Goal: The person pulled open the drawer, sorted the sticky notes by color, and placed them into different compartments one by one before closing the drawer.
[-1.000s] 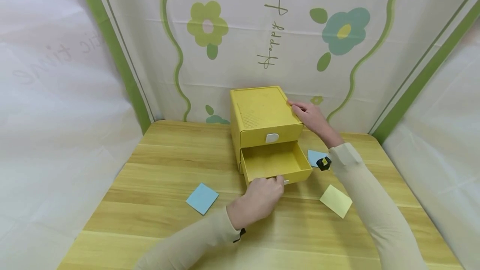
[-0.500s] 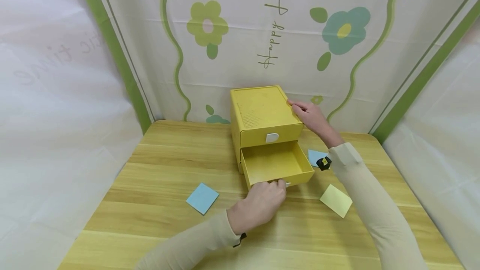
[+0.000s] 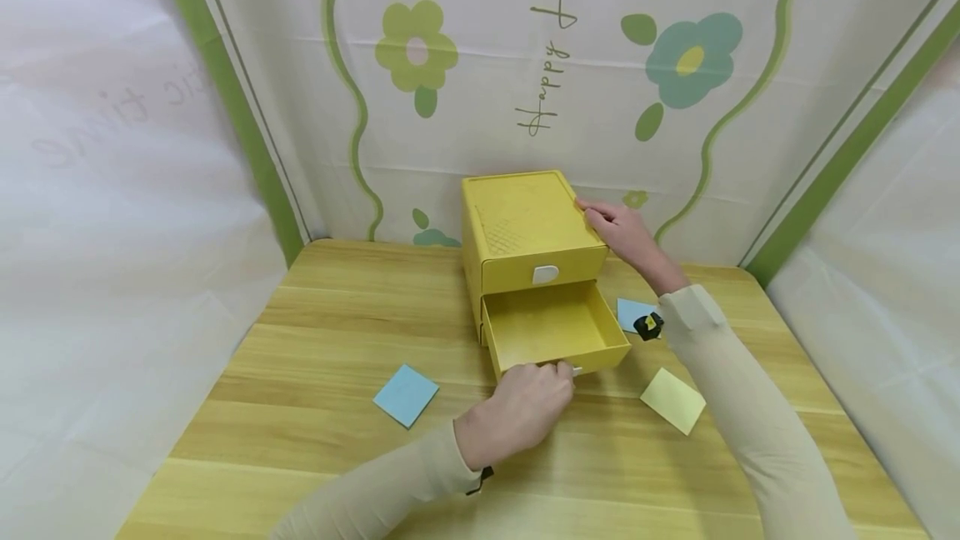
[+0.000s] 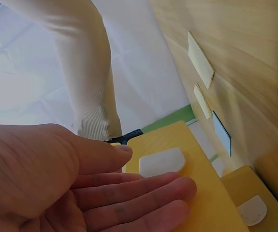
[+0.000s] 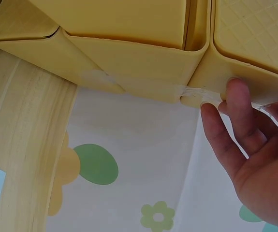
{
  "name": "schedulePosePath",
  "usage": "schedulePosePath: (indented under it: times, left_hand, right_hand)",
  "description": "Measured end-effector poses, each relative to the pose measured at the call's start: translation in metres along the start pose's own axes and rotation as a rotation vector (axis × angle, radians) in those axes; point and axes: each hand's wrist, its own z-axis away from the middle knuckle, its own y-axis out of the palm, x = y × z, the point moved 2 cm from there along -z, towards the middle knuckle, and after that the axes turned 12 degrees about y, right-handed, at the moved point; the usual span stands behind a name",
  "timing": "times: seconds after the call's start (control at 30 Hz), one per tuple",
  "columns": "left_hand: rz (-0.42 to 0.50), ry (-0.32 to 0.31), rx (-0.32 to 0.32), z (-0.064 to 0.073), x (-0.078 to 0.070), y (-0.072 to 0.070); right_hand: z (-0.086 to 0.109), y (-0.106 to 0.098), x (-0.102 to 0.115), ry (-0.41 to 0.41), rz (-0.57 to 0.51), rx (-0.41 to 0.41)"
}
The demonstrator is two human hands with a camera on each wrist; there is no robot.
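A yellow drawer cabinet (image 3: 528, 215) stands at the back of the table, its middle drawer (image 3: 551, 332) pulled out with a bare bottom. At that drawer's front my left hand (image 3: 517, 407) has its fingers curled at the white handle (image 4: 163, 162); the left wrist view shows the fingertips against the front panel beside it. The upper drawer, with its own white handle (image 3: 545, 275), is closed. My right hand (image 3: 622, 232) rests against the top right edge of the cabinet. In the right wrist view its fingertips (image 5: 238, 89) touch the side wall.
A blue sticky note (image 3: 406, 396) lies left of the cabinet. On the right are a yellow note (image 3: 672, 401) and a blue one (image 3: 632, 315) partly behind the right wrist. The left wrist view shows another pale note (image 4: 202, 100). Printed cloth walls enclose the wooden table (image 3: 300, 407).
The middle drawer has slid slightly farther out toward me, with my left hand moving along at its front. My right hand has stayed on the cabinet's edge.
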Motion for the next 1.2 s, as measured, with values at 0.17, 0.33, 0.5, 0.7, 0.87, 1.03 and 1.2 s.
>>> schedulePosePath:
  times: [0.17, 0.33, 0.5, 0.7, 0.87, 1.03, 1.2]
  left_hand:
    - [0.040, -0.003, 0.016, 0.001, 0.001, -0.001]
    - [0.096, -0.025, -0.013, 0.003, 0.002, -0.003]
    - [0.100, -0.012, -0.127, 0.004, 0.004, -0.009]
    - [0.035, -0.006, -0.371, 0.008, 0.011, -0.020]
    - [0.041, -0.027, -0.461, 0.010, 0.018, -0.026]
    - [0.087, -0.009, -0.502, 0.014, 0.026, -0.024]
    - [0.052, -0.033, -0.551, 0.021, 0.038, -0.023]
  right_hand:
    - [0.000, -0.001, 0.001, -0.005, -0.008, 0.001]
    - [0.000, 0.000, -0.002, 0.005, -0.021, 0.010]
    - [0.000, 0.000, -0.003, 0.021, -0.030, 0.009]
    - [-0.001, 0.000, -0.001, 0.029, -0.022, 0.002]
    - [-0.001, 0.000, -0.003, 0.037, -0.034, -0.002]
    - [-0.001, 0.000, -0.004, 0.034, -0.033, -0.003]
    - [0.000, 0.000, -0.001, 0.027, -0.024, 0.003]
